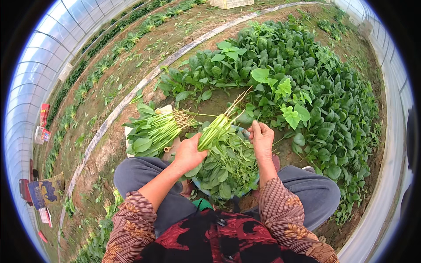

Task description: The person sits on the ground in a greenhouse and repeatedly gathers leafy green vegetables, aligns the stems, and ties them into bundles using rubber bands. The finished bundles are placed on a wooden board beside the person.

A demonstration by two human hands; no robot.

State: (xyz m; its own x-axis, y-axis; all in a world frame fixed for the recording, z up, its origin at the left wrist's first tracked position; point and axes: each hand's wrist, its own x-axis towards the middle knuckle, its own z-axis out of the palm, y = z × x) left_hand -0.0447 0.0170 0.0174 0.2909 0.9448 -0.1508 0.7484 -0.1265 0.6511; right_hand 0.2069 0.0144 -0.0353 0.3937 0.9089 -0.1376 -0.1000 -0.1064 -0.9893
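My left hand (190, 153) is closed around the stems of a bunch of spinach-like leafy greens (215, 130), whose pale roots point up and to the right. To its right, my right hand (262, 136) has thumb and forefinger pinched together at a greyish object (244, 131), perhaps a blade; what it is I cannot tell. Below both hands, loose green leaves (227, 164) heap over a round blue basin (200, 188), which they largely hide. Left of the held bunch lies a pile of rooted greens (154, 130), roots to the right, on a pale support.
Dense growing leafy plants (329, 108) fill the ground ahead and right. A pale strip (148, 79) curves across the soil at left, with bundled greens (103, 65) in rows beyond. A plastic crate (232, 3) stands far ahead. Greenhouse film walls (393, 131) rise at both sides.
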